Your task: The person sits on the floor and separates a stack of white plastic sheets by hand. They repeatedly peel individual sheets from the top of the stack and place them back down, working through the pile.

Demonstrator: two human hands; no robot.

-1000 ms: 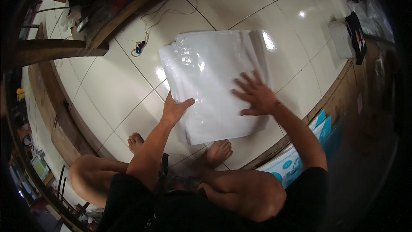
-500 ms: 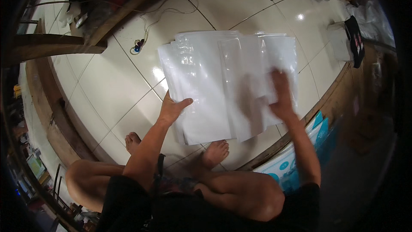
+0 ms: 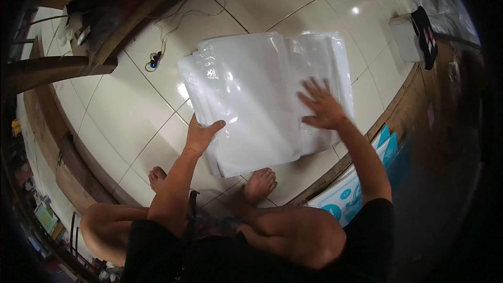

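We note the left hand point(image 3: 201, 135) gripping the near-left edge of the stack of clear glossy plastic sheets point(image 3: 251, 94); the right hand point(image 3: 322, 107) rests flat, fingers spread, on top.

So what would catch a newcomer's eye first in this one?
A stack of glossy white plastic sheets spread across the tiled floor at the centre. The left hand grips its near-left edge, while the right hand lies flat with spread fingers on the right part. Bare feet sit just below the stack.
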